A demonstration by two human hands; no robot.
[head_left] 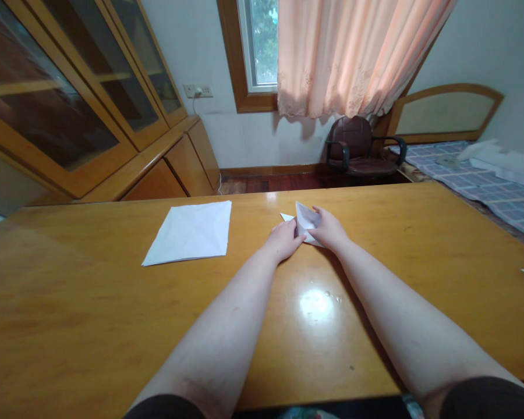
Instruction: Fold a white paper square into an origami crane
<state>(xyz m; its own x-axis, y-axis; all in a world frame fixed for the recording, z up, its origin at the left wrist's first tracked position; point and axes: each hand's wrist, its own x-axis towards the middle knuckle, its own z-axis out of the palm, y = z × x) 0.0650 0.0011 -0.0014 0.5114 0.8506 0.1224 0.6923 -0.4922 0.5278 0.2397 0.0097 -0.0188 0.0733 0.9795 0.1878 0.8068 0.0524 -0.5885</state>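
A small folded white sheet of paper [305, 216] is between my two hands, over the far half of the wooden table [113, 326]. One flap of it stands up and is opened like a pocket, and a pointed corner sticks out on the left. My left hand [284, 238] grips its left side, with the thumb at the lower edge. On the right, my right hand [329, 228] has fingers and thumb around the raised flap. Parts of the paper are hidden by the fingers. To the left lies a stack of white paper sheets [192, 231] with crease lines on the top one.
Beyond the table's far edge stands a brown office chair [360, 148]. A glass-door cabinet [113, 134] runs along the left. At the right is a bed with a checked cover [475, 180]. A tiny white scrap [523, 270] lies on the table's right side.
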